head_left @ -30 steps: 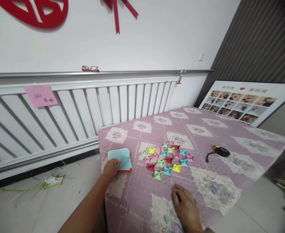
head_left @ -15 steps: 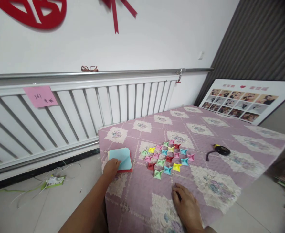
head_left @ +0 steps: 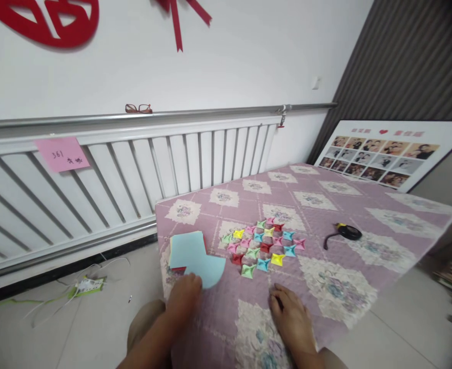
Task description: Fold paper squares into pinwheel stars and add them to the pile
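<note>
The left hand (head_left: pixel 183 296) grips one blue sheet (head_left: pixel 206 269) just off the paper stack (head_left: pixel 185 248); the right hand (head_left: pixel 291 318) rests open on the surface (head_left: pixel 326 205), and folding apparently follows.

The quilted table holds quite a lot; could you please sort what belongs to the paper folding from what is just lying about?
In use:
- blue sheet, pulled by the left hand
- paper stack
- folded stars
- right hand, resting flat

Lying about:
- black tape roll
- glasses
- pink note
- photo board
</note>
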### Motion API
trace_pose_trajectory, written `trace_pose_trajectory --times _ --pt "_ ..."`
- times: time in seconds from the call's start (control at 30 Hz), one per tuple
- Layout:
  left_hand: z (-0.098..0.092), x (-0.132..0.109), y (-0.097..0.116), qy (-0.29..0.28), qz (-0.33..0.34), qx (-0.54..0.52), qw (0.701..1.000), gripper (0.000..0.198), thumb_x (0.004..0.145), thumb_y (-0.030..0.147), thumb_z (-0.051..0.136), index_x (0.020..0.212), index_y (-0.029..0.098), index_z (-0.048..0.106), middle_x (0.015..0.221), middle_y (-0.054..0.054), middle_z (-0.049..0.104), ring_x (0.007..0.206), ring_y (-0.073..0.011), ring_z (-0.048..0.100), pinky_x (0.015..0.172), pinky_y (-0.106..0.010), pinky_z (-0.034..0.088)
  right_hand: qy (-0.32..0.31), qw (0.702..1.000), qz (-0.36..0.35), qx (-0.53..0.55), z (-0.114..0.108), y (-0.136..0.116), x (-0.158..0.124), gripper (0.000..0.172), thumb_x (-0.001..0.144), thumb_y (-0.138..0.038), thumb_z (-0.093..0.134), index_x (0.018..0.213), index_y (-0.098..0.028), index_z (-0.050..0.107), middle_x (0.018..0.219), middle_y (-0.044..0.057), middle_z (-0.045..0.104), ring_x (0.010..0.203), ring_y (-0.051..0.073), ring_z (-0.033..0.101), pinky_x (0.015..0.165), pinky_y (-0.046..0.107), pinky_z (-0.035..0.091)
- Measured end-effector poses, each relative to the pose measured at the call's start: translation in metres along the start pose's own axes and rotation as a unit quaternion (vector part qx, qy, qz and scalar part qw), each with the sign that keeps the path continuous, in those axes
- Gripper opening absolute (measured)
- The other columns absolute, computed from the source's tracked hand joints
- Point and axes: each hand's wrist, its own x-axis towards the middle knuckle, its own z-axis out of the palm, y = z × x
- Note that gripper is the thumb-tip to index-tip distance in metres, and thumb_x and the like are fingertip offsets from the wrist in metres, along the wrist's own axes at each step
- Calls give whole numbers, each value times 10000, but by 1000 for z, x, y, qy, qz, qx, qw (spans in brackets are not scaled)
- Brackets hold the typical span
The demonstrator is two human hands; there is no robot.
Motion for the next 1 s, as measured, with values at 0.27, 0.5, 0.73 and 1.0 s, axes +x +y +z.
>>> trace_pose_trajectory --times 0.27,0.5,0.73,1.0 --pt "66 -77 63 -132 94 -6 987 229 858 123 439 968 182 631 1025 -122 617 950 -277 555 766 -398 428 8 994 -56 90 -7 -5 -7 292 869 -365 419 930 -214 661 1063 82 684 998 226 621 900 395 466" --pt "55 -91 70 -123 81 -46 988 203 863 128 439 910 185 627 999 -120 604 928 -269 538 779 -408 432 -51 979 -164 111 -17 -29 -60 255 846 -316 504 1046 -258 653 1115 57 677 1059 236 611 904 405 470" --pt "56 -99 87 -126 134 -56 981 153 880 179 488 948 202 624 1000 -104 616 926 -262 555 779 -390 445 -132 966 -205 83 -17 -44 -93 458 643 -85 517 998 -331 670 1219 1 634 1157 242 548 958 443 379" --pt "61 -138 30 66 187 -167 966 688 734 533 699 1303 240 445 1256 -129 536 1126 -297 500 970 -421 398 -141 961 -210 116 -17 -40 -92 452 597 -94 519 955 -323 677 1157 7 665 1153 262 542 960 454 346"
